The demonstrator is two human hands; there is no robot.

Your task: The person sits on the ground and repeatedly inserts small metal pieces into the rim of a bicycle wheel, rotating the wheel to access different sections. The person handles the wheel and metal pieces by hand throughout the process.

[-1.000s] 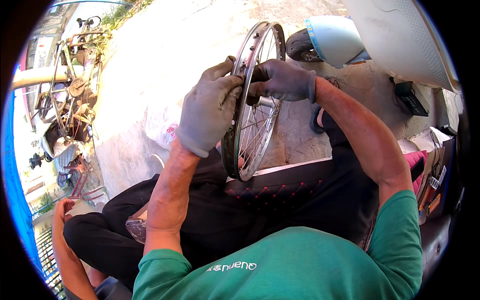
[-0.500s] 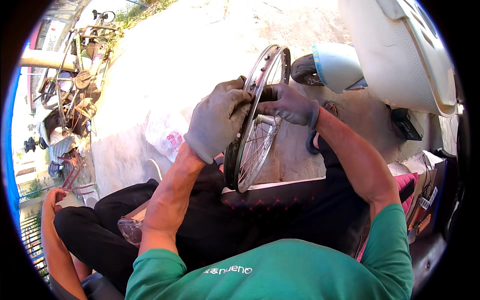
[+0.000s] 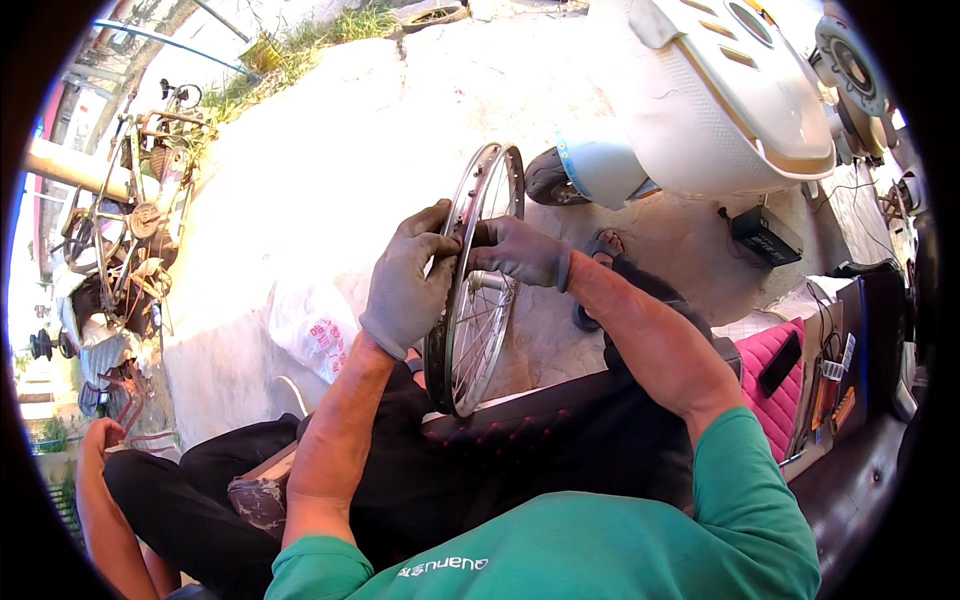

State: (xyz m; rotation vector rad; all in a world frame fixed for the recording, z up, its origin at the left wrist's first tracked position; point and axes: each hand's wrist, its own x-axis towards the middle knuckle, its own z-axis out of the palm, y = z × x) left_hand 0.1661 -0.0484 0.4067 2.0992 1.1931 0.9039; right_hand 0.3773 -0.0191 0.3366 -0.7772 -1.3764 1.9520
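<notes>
A bicycle wheel [image 3: 438, 365] with a silver-and-dark rim, thin spokes and a silver hub [image 3: 488, 282] stands upright, edge toward me, above my lap. My left hand [image 3: 405, 285], in a grey glove, grips the rim from the left, thumb and fingers pinched at its upper part. My right hand [image 3: 520, 253], in a dirty grey glove, is closed on the same part of the rim from the right, its fingertips partly hidden behind it.
White scooter [image 3: 720, 120] at upper right, black box [image 3: 767, 236] beneath. Pink quilted pad [image 3: 766, 405] with a phone and tools at right. Piled bicycle parts [image 3: 140, 235] at left, white bag [image 3: 305, 330] on the pavement [image 3: 220, 360]. Another person's arm [image 3: 100, 500] at lower left.
The view has shifted, showing more of the scooter and the items at right. The wheel and both hands sit lower in the picture; both still grip the rim.
</notes>
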